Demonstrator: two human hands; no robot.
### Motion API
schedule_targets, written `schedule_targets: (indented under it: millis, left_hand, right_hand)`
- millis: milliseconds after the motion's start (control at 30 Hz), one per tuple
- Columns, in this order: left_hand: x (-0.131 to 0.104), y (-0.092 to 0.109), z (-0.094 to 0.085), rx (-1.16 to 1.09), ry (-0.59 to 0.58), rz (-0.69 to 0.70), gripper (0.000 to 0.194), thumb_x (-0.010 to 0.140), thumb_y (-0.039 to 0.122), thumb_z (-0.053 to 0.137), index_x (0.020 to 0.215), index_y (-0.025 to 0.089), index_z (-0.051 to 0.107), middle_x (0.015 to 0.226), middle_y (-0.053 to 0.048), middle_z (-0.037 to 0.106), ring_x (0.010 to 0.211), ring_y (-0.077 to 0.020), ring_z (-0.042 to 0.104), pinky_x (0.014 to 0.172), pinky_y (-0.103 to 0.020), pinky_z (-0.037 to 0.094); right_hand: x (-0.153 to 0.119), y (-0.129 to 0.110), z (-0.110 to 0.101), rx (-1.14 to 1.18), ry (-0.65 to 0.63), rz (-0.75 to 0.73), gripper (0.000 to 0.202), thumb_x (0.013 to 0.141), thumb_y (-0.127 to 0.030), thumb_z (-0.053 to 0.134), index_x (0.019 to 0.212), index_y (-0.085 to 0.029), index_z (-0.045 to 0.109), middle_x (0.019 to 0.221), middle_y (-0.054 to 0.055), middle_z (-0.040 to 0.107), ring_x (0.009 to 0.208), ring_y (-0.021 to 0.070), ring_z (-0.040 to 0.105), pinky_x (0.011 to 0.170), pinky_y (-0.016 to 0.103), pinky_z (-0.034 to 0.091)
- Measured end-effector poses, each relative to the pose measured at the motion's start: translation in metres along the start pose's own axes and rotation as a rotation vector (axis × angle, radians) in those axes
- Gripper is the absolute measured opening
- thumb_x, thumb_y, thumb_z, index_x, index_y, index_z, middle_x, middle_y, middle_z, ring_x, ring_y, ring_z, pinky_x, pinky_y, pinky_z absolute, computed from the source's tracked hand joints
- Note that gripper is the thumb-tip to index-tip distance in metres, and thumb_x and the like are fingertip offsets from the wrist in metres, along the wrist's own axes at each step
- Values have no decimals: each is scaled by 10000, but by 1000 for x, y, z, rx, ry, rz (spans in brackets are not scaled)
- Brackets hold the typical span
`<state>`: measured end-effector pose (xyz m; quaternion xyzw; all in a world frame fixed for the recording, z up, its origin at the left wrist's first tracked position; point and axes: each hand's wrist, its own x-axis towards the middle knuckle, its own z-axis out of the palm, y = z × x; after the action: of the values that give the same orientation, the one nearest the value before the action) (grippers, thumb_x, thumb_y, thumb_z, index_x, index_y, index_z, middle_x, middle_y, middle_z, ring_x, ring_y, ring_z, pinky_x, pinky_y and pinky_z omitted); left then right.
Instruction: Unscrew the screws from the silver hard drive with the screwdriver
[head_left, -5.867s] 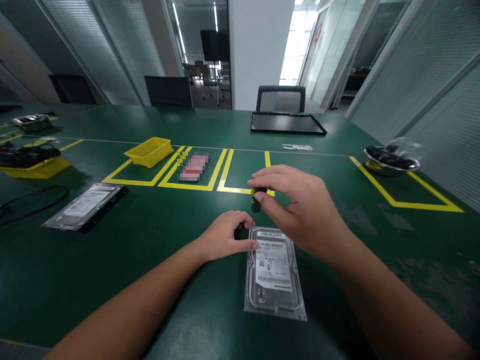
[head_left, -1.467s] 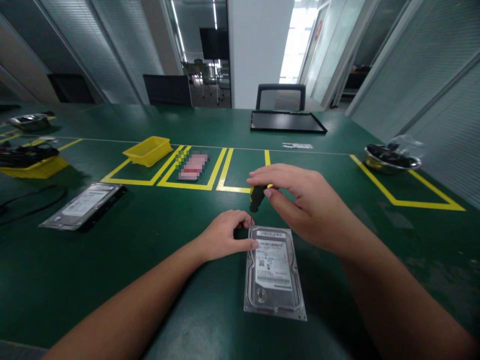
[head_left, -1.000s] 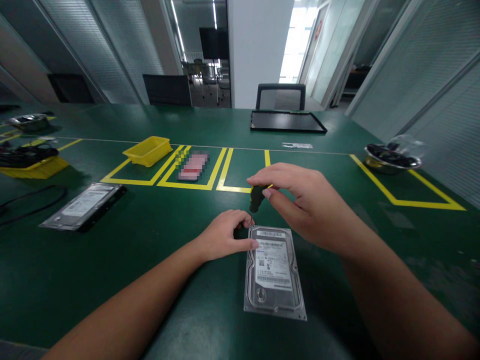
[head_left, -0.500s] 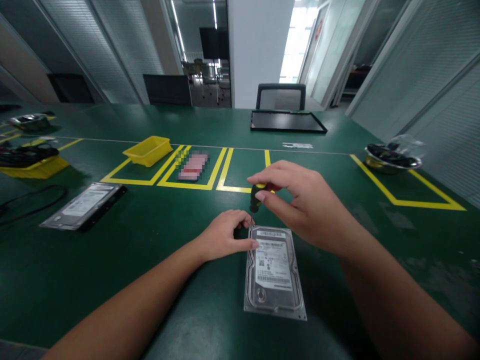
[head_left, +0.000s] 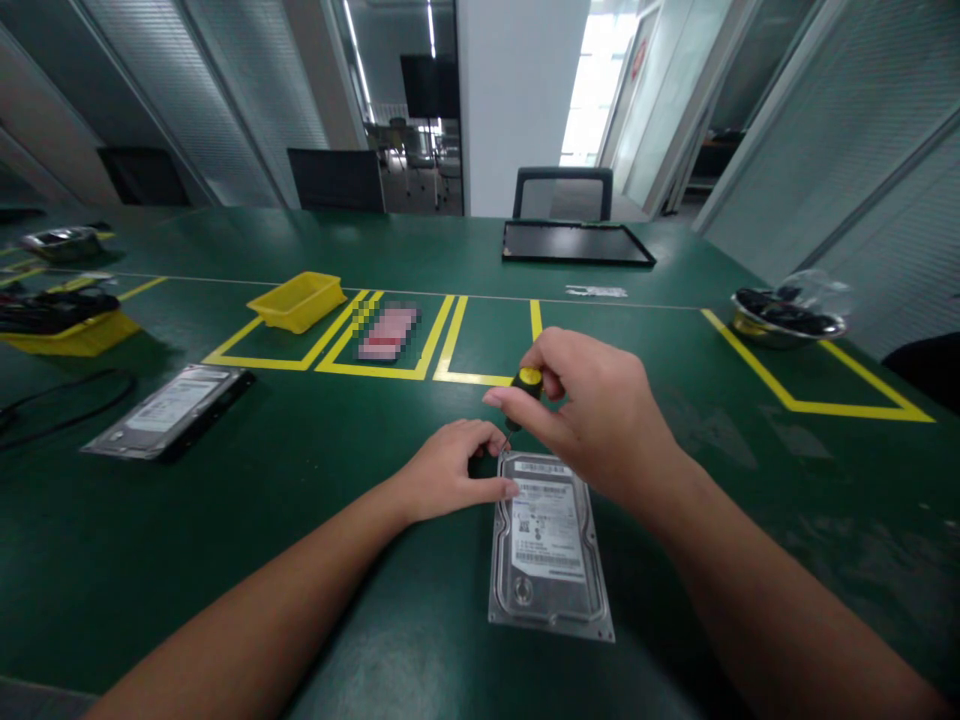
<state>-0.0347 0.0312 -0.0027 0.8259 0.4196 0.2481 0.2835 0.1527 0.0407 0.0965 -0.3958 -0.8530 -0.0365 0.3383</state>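
Note:
A silver hard drive [head_left: 551, 540] with a white label lies on the green table in front of me. My left hand [head_left: 454, 472] grips its far left corner, thumb on the top face and fingers curled along the side. My right hand [head_left: 592, 405] is closed round a small screwdriver [head_left: 529, 384] with a black and yellow handle. The screwdriver's thin shaft slants down to that same corner, close to my left fingertips. Whether its tip sits in a screw is too small to tell.
Another hard drive [head_left: 169, 410] lies at the left, near a black cable [head_left: 67, 410]. Beyond are a yellow tray [head_left: 298, 303], a pixelated pinkish object [head_left: 388, 333] and a black-framed panel [head_left: 577, 243]. A metal bowl [head_left: 787, 320] of dark parts stands at the right.
My right hand has turned and its fingers have curled in round the screwdriver handle, which now leans more to the right. My left hand and the hard drive stay in place.

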Motion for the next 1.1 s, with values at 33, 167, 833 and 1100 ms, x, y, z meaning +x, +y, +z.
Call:
schedule_targets:
  millis: [33, 167, 833, 1100]
  left_hand:
    - [0, 0, 0, -1, -3, -4, 396, 770, 506, 710, 968, 185, 588, 918, -14, 608, 807, -183, 544, 730, -299, 411]
    - [-1, -1, 1, -3, -10, -28, 436, 769, 514, 710, 1031, 182, 605, 963, -30, 628, 820, -191, 544, 734, -308, 419]
    - [0, 1, -1, -6, -40, -49, 495, 772, 519, 698, 1130, 191, 604, 1039, -58, 648, 879, -223, 564, 781, -344, 439]
    - [0, 0, 0, 4, -40, -42, 471, 781, 515, 693, 1111, 192, 599, 1034, -53, 645, 875, -217, 556, 785, -338, 434]
  right_hand:
    - [-1, -1, 1, -13, 14, 1, 378, 843, -515, 641, 788, -156, 539, 713, -12, 524, 594, 99, 398, 575, 255, 264]
    - [-4, -4, 6, -102, 99, 21, 444, 855, -596, 582, 779, -163, 522, 655, -27, 496, 530, 89, 342, 548, 258, 228]
    - [-8, -11, 8, -353, 160, 127, 578, 896, -706, 364, 744, -174, 533, 609, 43, 533, 552, 148, 458, 537, 301, 157]
    - [-6, -10, 4, -361, 97, 158, 561, 915, -666, 354, 731, -169, 538, 650, 60, 563, 561, 145, 459, 522, 295, 142]
